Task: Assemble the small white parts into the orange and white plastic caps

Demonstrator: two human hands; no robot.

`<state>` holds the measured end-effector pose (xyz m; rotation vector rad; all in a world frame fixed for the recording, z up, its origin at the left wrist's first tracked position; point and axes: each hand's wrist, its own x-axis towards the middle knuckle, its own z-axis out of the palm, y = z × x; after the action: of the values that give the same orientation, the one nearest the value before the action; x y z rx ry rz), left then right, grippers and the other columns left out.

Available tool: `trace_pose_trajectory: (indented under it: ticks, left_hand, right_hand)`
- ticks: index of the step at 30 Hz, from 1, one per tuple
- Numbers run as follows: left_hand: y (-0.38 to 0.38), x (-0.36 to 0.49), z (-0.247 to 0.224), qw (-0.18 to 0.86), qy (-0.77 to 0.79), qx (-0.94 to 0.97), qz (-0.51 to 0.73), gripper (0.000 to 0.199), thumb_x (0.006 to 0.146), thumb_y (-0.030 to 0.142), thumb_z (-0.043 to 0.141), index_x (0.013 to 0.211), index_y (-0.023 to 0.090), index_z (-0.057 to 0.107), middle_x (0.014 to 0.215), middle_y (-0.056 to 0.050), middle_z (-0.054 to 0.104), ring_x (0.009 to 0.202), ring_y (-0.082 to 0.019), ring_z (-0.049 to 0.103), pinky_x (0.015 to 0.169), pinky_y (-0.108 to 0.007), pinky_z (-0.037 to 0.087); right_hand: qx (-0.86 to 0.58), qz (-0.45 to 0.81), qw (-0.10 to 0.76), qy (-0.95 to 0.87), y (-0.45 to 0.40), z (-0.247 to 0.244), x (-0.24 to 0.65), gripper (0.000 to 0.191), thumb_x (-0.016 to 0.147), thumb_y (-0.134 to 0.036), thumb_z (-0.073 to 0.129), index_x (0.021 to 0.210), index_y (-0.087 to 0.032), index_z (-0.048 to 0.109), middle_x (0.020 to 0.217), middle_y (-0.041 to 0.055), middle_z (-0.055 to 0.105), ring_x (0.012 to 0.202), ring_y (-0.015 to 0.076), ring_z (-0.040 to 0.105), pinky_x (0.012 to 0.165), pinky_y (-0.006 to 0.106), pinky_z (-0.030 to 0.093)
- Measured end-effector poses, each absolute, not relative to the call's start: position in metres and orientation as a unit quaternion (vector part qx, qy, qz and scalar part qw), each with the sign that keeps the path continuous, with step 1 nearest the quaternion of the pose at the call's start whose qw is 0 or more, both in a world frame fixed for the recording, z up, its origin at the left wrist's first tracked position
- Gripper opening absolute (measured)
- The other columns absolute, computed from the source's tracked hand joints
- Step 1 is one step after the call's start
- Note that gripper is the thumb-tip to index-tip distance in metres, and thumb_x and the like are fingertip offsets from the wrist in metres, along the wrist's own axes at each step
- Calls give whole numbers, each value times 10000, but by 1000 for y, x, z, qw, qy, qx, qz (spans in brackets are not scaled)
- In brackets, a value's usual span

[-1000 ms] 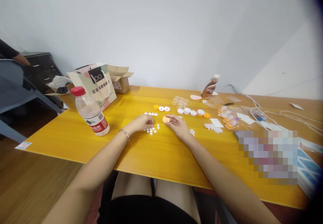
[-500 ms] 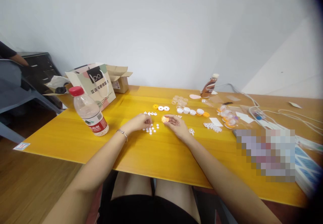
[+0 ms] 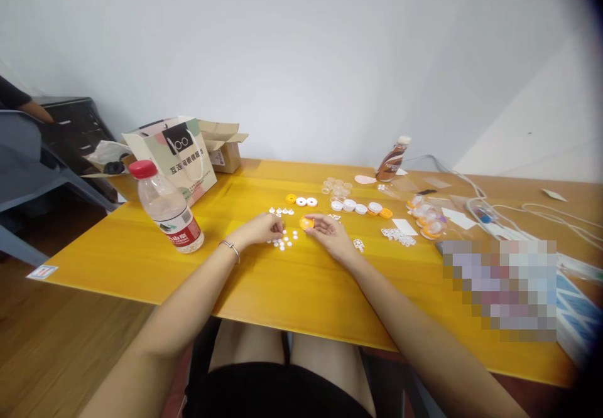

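Between the thumb and fingers of my right hand is a small round orange piece, held just above the table with a pale spot on its face. To its left, my left hand has its fingers pinched together low over a scatter of small white discs. What those fingertips hold, if anything, is too small to make out. Just beyond them stands a row of small white pegged pieces. Farther back lie an orange ring and two white rings.
White and orange round cases, clear domes and white cut-out pieces lie to the right. A red-capped bottle and paper bag stand left. A brown drink bottle and white cables are behind right.
The orange piece in my right hand has tilted slightly, so its face shows more orange. My left hand stays pinched over the white discs.
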<state>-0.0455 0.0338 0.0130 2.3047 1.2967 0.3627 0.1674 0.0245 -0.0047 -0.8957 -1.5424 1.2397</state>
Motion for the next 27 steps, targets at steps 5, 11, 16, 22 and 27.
trace_pose_trajectory:
  ticks: [5,11,16,22,27]
  left_hand:
    - [34,-47,14,240,466,843,119,116,655,177,500,686,135,603,627,-7,617,548,-93,527,530,-176,361]
    - [31,-43,21,122,462,872,110,130,649,148,476,628,148,604,616,-8,606,557,-97,483,539,-194,322]
    - [29,-41,22,92,465,873,110,124,670,155,493,682,156,616,654,-16,613,593,-109,496,559,-200,334]
    - [26,-37,21,182,457,834,250,191,766,273,483,846,175,626,763,-10,654,651,-103,568,628,-194,410]
    - [22,-25,20,294,441,784,325,208,737,291,547,848,139,636,821,-42,668,741,-124,608,712,-218,456]
  right_hand:
    - [-335,530,461,-628,21,-1,166,303,651,-252,660,943,-218,589,880,16,623,792,116,574,805,287,438]
    - [-335,544,462,-616,19,0,167,311,651,-251,660,953,-222,589,820,2,621,772,114,579,807,288,440]
    - [-337,549,461,-610,21,-2,168,306,647,-245,666,943,-225,590,796,-10,611,762,104,583,800,271,437]
    - [-342,540,475,-605,23,-3,168,318,653,-274,657,957,-224,576,785,-4,617,780,121,586,799,289,434]
    - [-356,517,497,-600,23,-5,167,340,653,-282,650,980,-220,583,843,15,633,796,126,575,814,301,430]
